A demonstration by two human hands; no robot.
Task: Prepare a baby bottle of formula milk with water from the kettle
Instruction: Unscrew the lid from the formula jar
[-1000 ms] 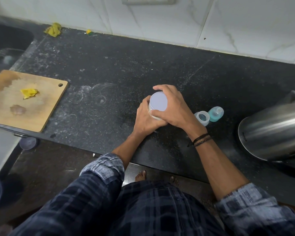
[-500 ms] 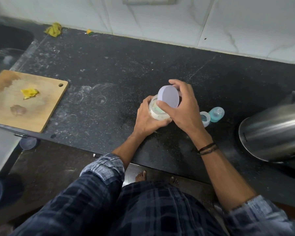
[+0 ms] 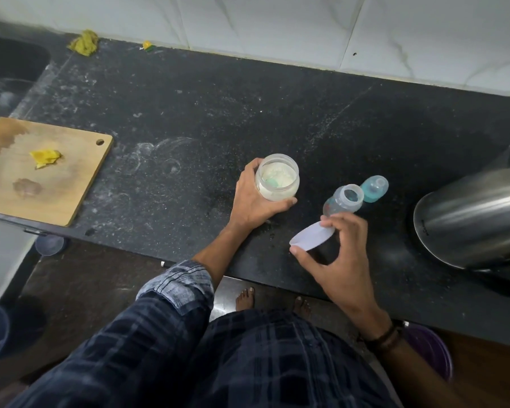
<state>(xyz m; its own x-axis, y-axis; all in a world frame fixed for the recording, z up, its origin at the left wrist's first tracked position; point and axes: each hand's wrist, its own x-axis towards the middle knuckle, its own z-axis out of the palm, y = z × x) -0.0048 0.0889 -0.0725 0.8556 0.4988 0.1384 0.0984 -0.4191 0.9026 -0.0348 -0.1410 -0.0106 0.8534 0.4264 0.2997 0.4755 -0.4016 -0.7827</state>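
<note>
- Progress check: the formula jar [image 3: 277, 178] is open and full of pale powder, with what looks like a little teal scoop [image 3: 273, 181] lying in it.
- The left hand [image 3: 256, 201] holds the jar on the bench [image 3: 203, 113], fingers [image 3: 253, 166] curled round its side.
- The right hand [image 3: 342, 260] has the white lid [image 3: 311, 240] pinched by its edge between thumb and fingertips, held just above the bench near the front edge. It isn't set down yet.
- The baby bottle [image 3: 343, 200] stands uncapped just right of the jar, and its teal teat top [image 3: 374, 189] sits beside it, on the far side.
- I can't tell if there's any water in the bottle. No powder in there that I can see.
- The steel kettle [image 3: 477, 213] sits off to the right, untouched.
- So I'd say still to do: park the lid, scoop powder, pour water, cap and shake. Early days.
- The surface is dark speckled stone with pale dusty smears and ring marks.
- There's a wooden cutting board [image 3: 44, 169] at the left with a yellow scrap [image 3: 45, 157] on it, and a sink [image 3: 9, 69] behind that.
- A white tiled wall [image 3: 277, 19] runs along the back, with a yellow rag [image 3: 84, 42] at its foot.
</note>
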